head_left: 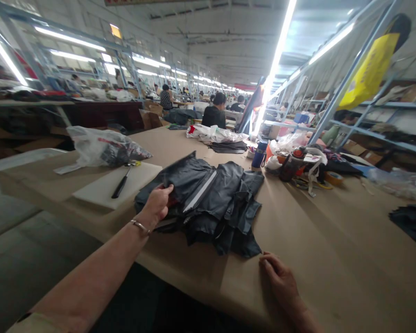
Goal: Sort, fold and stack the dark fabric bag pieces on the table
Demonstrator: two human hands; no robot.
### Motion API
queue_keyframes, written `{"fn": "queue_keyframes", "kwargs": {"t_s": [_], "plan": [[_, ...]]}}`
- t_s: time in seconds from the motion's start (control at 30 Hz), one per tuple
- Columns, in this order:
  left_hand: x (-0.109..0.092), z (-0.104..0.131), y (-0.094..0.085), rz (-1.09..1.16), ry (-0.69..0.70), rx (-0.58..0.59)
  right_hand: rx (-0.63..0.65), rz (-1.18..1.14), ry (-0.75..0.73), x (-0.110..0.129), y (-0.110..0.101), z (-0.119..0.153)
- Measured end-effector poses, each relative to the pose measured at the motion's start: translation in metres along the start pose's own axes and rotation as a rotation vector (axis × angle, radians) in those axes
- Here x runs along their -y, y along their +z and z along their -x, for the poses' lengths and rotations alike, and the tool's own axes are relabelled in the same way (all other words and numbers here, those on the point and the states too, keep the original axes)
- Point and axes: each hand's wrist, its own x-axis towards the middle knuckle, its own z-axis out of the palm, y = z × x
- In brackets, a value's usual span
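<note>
A pile of black leather-like pieces [225, 194] lies on the paper-covered table in front of me, its edges overlapping and wrinkled. A pale grey strip [200, 190] runs slantwise across the pile. My left hand [157, 202], with a bracelet at the wrist, pinches the left edge of a black leather piece [185, 178] between thumb and fingers and holds that edge slightly up. At the pile's near right corner is my right hand [279, 273], its fingers curled together by the corner's tip. Whether the corner is between those fingertips is too small to make out.
A hammer-like tool [122, 181] with a black handle rests on a white board [100, 187] at left, beside a plastic bag [107, 147]. Bottles [291, 164], tape [333, 178] and a blue flask [259, 154] stand at right. More black pieces [412, 224] lie far right. People work beyond.
</note>
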Motion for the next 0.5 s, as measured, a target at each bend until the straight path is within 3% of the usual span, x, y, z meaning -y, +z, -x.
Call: {"fn": "queue_keyframes", "kwargs": {"t_s": [0.1, 0.2, 0.33, 0.43, 0.5], "plan": [[-0.012, 0.002, -0.003, 0.181, -0.056, 0.020, 0.048, -0.109, 0.008, 0.031, 0.006, -0.014], [-0.025, 0.007, -0.003, 0.286, -0.094, 0.097, 0.126, -0.145, -0.248, 0.086, 0.022, -0.043], [-0.044, 0.024, -0.003, 0.403, -0.153, 0.146, 0.045, 0.096, -0.672, 0.149, 0.050, -0.098], [-0.055, 0.038, -0.001, 0.423, -0.152, 0.142, -0.013, 0.287, -0.733, 0.172, 0.068, -0.136], [-0.060, 0.045, 0.003, 0.408, -0.158, 0.146, 0.024, 0.328, -0.772, 0.183, 0.076, -0.154]]}}
